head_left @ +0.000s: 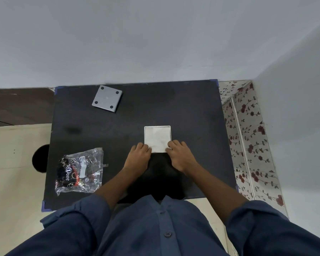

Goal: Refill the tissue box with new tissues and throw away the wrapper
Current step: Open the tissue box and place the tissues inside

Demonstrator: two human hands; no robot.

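Note:
A white square tissue box (145,133) stands open at the middle of the black table, filled with a stack of white tissues (157,138). My left hand (139,152) rests on the near left corner of the stack, fingers curled down onto it. My right hand (179,152) presses the near right corner in the same way. The grey square lid (107,98), with dark round feet at its corners, lies apart at the table's far left. The empty clear plastic wrapper (79,169), with black and red print, lies crumpled at the near left.
The black table (192,117) stands against a pale wall. A cream surface with a dark round hole (41,158) lies to the left of the table. A floral-patterned panel (248,135) runs along the right.

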